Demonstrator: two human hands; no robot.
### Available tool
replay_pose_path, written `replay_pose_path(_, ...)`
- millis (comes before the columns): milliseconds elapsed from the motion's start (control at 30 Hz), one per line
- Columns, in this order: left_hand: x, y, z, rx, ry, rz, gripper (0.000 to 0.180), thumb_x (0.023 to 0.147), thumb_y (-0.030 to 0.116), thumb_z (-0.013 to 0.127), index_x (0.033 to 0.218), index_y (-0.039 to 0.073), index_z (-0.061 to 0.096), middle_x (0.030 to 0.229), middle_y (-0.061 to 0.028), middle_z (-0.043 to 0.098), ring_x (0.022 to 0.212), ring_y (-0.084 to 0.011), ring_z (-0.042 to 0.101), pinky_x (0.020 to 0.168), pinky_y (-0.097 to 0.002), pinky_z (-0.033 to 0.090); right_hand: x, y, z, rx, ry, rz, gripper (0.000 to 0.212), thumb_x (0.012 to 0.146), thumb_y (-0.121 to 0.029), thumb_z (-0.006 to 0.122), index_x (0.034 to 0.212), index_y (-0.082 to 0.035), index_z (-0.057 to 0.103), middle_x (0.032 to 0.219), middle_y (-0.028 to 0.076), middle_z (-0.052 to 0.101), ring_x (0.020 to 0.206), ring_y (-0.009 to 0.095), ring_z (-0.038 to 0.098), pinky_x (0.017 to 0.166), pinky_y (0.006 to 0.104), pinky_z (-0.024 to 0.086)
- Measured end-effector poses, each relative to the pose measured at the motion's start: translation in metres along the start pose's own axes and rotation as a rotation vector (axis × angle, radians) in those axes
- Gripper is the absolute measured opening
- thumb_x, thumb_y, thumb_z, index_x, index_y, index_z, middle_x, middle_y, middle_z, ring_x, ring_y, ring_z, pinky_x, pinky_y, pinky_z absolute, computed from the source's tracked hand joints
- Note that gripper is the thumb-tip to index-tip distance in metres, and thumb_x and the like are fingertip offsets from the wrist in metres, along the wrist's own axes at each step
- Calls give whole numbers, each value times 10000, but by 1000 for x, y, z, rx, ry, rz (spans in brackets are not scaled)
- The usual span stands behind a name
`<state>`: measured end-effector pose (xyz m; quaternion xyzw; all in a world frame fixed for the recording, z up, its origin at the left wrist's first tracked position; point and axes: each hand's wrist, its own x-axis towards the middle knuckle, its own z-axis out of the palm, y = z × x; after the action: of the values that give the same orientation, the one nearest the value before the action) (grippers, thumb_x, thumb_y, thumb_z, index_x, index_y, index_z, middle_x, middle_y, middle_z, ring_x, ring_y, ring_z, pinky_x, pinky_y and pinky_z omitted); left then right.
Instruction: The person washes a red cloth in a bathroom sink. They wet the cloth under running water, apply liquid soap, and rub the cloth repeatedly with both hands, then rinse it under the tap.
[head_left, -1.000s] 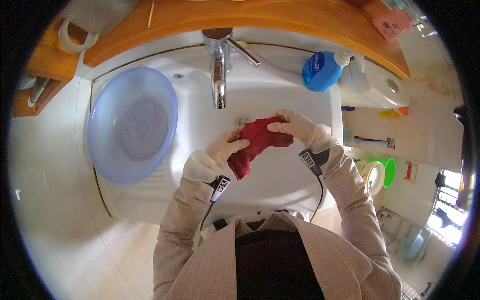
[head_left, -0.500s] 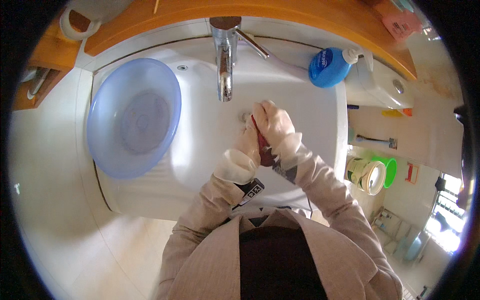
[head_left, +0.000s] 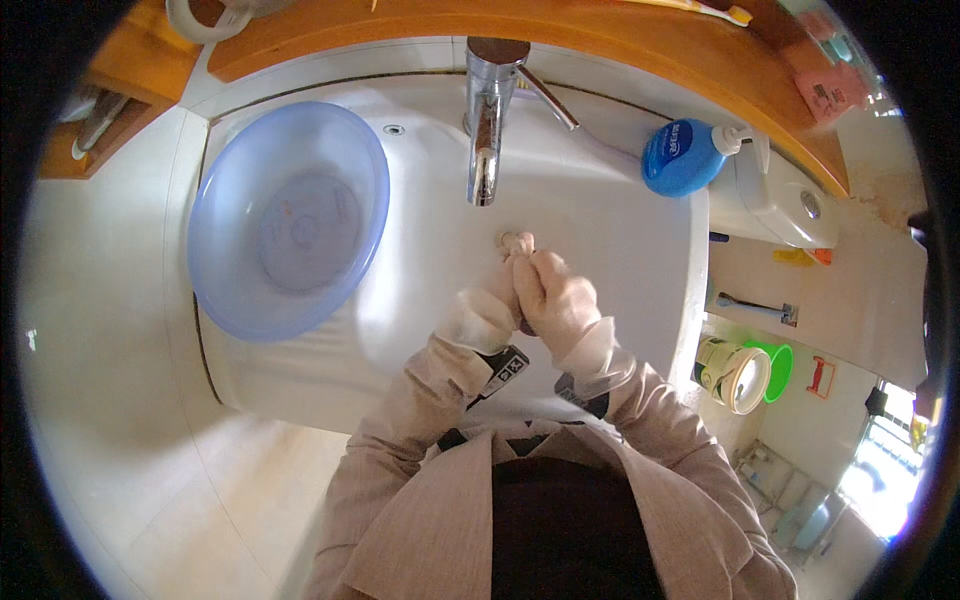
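My left hand (head_left: 503,279) and my right hand (head_left: 556,296) are pressed together over the white sink (head_left: 420,330), below the faucet (head_left: 484,150). Both are closed, the right one lapping over the left one's fingers. A dark red, soft-looking thing (head_left: 526,328) is squeezed between them. Only a small dark bit of it shows at the heel of the hands; the rest is hidden, and its kind cannot be made out. No running water is visible under the spout.
A translucent blue basin (head_left: 210,250) leans tilted in the sink's left side. At the back right stands a blue pump bottle (head_left: 680,160). A wooden shelf (head_left: 400,38) runs behind the faucet. A toilet tank (head_left: 790,200), a pail (head_left: 715,372) and a green bucket (head_left: 779,372) are off to the right.
My hands have closed further around the dark red thing, which showed plainly between them before and is now mostly covered. The whole view has shifted slightly, with the faucet and basin appearing farther right.
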<state>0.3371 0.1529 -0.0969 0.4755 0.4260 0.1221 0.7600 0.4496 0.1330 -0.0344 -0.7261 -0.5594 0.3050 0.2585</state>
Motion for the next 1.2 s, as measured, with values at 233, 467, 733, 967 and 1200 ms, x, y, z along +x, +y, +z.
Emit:
replay_pose_path(233, -9, 13, -31, 712, 222, 528, 550, 919, 375, 624, 1307, 16, 472, 1132, -163, 614, 944, -263, 635, 833, -332, 526, 33, 57, -22, 147, -484, 280, 451, 918, -485, 551, 1122, -104, 680, 900, 121, 711, 814, 256, 687, 717, 368, 538)
replay_pose_path(467, -3, 31, -63, -187, -298, -112, 574, 872, 372, 661, 1283, -6, 531, 1104, -83, 640, 968, -173, 620, 873, -325, 491, 29, 77, -39, 60, -512, 345, 399, 901, -407, 646, 1184, -126, 673, 930, 75, 718, 798, 135, 668, 642, 272, 541)
replay_pose_path(733, 5, -7, -51, -532, -198, -4, 429, 874, 208, 666, 1215, -20, 542, 1057, -120, 649, 906, -224, 650, 804, -325, 539, 41, 98, -37, 261, -167, 205, 299, 951, -306, 590, 1180, -122, 644, 911, 92, 713, 776, 192, 675, 689, 306, 553)
replay_pose_path(967, 15, -17, -12, -872, 0, -52, 366, 1019, 323, 444, 1200, 16, 529, 977, -117, 637, 821, -208, 633, 720, -331, 547, -4, 1, -12, -30, -139, -149, 285, 864, -294, 719, 1013, -73, 620, 835, 151, 650, 778, 341, 665, 722, 393, 550)
replay_pose_path(1200, 6, -8, 3, 14, 247, 236, 364, 1042, 287, 369, 1213, 14, 539, 985, -95, 630, 773, -213, 612, 669, -323, 506, 9, -10, -2, 94, 106, 206, 340, 936, -362, 576, 1006, -34, 626, 801, 244, 660, 733, 389, 671, 680, 437, 558)
